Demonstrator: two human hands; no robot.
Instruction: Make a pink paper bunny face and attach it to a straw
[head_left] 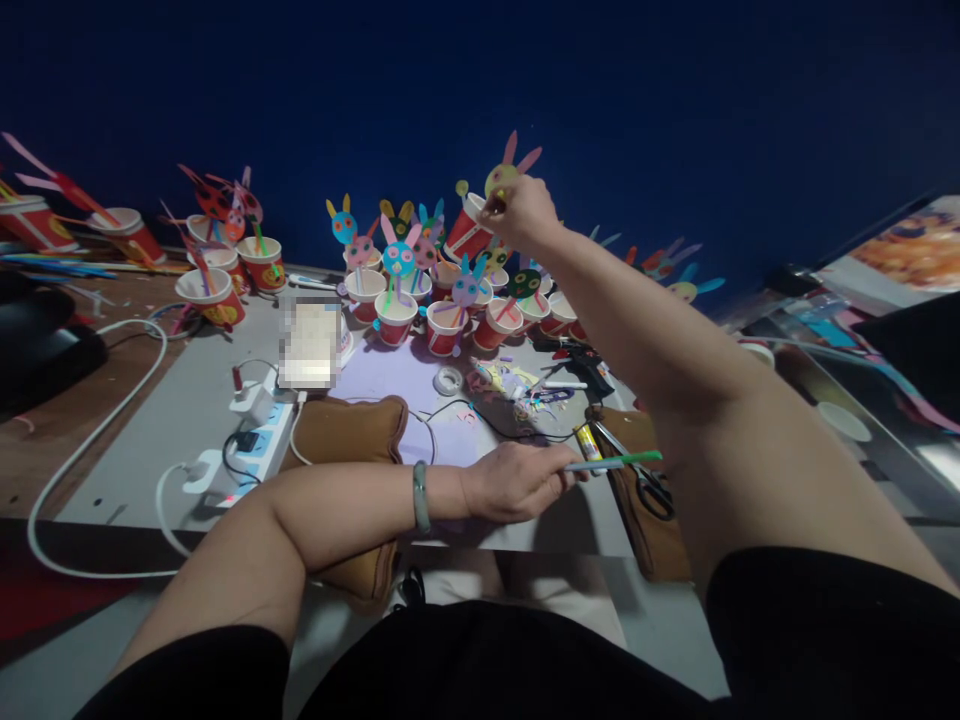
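My right hand is raised over the back of the table, fingers closed at the rim of a red and white paper cup. That cup tilts, and a yellow rabbit face with pink ears stands up from it, partly behind my fingers. Close to the table's front edge, my left hand is wrapped around thin sticks, one green and one grey-blue, which point right. Below the raised cup stand several similar paper cups with colourful paper rabbits, such as a blue one.
A power strip with plugs and white cables lies at left, near a pixelated block. Tape, paper scraps, a glue gun and scissors lie mid-table and right. Brown cushions line the front edge.
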